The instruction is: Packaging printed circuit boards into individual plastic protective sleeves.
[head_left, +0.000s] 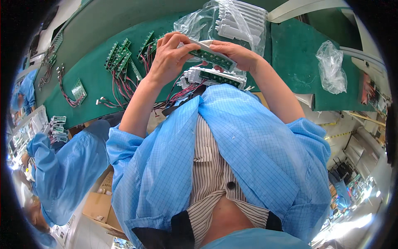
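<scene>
Both my hands hold one long green circuit board set along a white plastic housing, tilted above the table's near edge. My left hand pinches the left end of the circuit board between thumb and fingers. At the other end, my right hand grips with its thumb on top and fingertips showing underneath. Just below, close to my body, lie white plastic housings with another green board in them. Red and black wires trail left from these. My fingers hide part of the held housing.
A clear plastic bag lies beside and partly over stacked white housings at the back. Wired circuit boards are heaped left, with a single board farther left. A crumpled bag rests right. A co-worker in blue sits left.
</scene>
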`<control>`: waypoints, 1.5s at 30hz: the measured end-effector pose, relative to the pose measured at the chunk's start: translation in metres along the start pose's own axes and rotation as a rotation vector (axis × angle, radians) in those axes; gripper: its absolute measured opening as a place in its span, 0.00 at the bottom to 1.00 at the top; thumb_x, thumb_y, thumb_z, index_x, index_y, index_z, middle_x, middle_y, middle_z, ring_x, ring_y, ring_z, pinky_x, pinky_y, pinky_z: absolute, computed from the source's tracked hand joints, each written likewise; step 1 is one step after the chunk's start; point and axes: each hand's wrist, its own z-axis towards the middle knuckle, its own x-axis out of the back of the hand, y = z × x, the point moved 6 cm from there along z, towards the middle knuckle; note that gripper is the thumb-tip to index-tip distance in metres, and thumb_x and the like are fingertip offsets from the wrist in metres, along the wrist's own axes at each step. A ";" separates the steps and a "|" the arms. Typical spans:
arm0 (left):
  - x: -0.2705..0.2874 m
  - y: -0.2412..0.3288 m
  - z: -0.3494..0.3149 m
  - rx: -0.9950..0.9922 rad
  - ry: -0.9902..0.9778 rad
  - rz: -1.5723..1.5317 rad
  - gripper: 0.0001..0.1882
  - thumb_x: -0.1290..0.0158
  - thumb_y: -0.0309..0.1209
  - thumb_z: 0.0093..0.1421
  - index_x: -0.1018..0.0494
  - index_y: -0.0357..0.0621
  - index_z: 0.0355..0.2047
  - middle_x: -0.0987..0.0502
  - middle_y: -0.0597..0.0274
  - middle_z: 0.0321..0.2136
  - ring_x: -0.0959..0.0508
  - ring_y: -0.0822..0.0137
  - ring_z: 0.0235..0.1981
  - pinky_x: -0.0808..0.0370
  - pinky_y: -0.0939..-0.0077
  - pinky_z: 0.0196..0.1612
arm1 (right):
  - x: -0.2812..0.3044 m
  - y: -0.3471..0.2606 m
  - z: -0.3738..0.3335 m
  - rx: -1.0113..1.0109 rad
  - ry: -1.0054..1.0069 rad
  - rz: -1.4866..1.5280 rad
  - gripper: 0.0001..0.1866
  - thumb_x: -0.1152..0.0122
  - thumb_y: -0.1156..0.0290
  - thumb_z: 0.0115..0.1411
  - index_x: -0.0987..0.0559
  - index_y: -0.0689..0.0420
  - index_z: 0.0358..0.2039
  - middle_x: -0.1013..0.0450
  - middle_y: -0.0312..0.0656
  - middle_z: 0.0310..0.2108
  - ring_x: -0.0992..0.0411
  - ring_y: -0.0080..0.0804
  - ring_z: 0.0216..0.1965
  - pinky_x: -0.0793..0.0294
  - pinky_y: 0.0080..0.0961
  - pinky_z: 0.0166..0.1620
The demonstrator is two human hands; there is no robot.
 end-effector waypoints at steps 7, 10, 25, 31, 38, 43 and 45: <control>0.000 0.002 0.000 -0.020 0.031 0.011 0.15 0.44 0.27 0.43 0.26 0.52 0.35 0.30 0.69 0.34 0.33 0.64 0.42 0.39 0.69 0.44 | 0.001 -0.001 0.001 -0.019 0.032 -0.077 0.21 0.55 0.57 0.60 0.34 0.56 0.49 0.26 0.42 0.33 0.28 0.19 0.24 0.28 0.13 0.25; -0.004 0.005 -0.002 -0.028 0.017 -0.005 0.15 0.43 0.27 0.43 0.26 0.52 0.35 0.31 0.68 0.33 0.33 0.64 0.41 0.39 0.69 0.43 | 0.000 0.001 0.001 -0.025 0.045 -0.114 0.21 0.54 0.57 0.60 0.33 0.56 0.48 0.27 0.41 0.32 0.28 0.18 0.25 0.28 0.13 0.25; -0.031 -0.004 -0.012 0.121 -0.067 -0.209 0.22 0.41 0.27 0.42 0.28 0.54 0.41 0.37 0.59 0.50 0.39 0.57 0.54 0.41 0.63 0.51 | -0.005 0.018 -0.008 0.031 0.128 -0.297 0.16 0.48 0.70 0.55 0.31 0.57 0.45 0.31 0.32 0.27 0.33 0.16 0.23 0.31 0.14 0.24; -0.051 -0.047 -0.045 0.829 0.020 -1.107 0.17 0.47 0.25 0.52 0.34 0.37 0.42 0.28 0.63 0.35 0.28 0.76 0.32 0.31 0.83 0.37 | -0.014 0.002 -0.011 0.164 0.236 -0.456 0.19 0.50 0.73 0.53 0.32 0.56 0.48 0.32 0.30 0.25 0.34 0.14 0.22 0.31 0.14 0.24; -0.047 -0.037 -0.047 0.800 0.103 -1.237 0.13 0.46 0.24 0.52 0.32 0.39 0.38 0.26 0.64 0.30 0.27 0.77 0.30 0.30 0.84 0.35 | -0.018 -0.001 -0.011 0.155 0.260 -0.620 0.20 0.52 0.74 0.51 0.32 0.55 0.48 0.32 0.31 0.24 0.34 0.14 0.22 0.32 0.14 0.24; -0.049 -0.028 -0.052 0.795 0.181 -1.224 0.13 0.46 0.21 0.50 0.32 0.39 0.37 0.26 0.63 0.27 0.27 0.77 0.28 0.29 0.85 0.32 | -0.024 -0.011 -0.011 0.199 0.284 -0.592 0.15 0.47 0.61 0.52 0.32 0.61 0.27 0.34 0.41 0.16 0.30 0.26 0.19 0.33 0.24 0.23; -0.051 -0.023 -0.049 0.775 0.201 -1.217 0.13 0.45 0.20 0.48 0.32 0.38 0.35 0.26 0.63 0.25 0.27 0.77 0.26 0.29 0.86 0.29 | -0.019 -0.006 -0.006 0.222 0.313 -0.651 0.17 0.47 0.59 0.52 0.34 0.61 0.25 0.35 0.41 0.15 0.31 0.26 0.19 0.33 0.25 0.23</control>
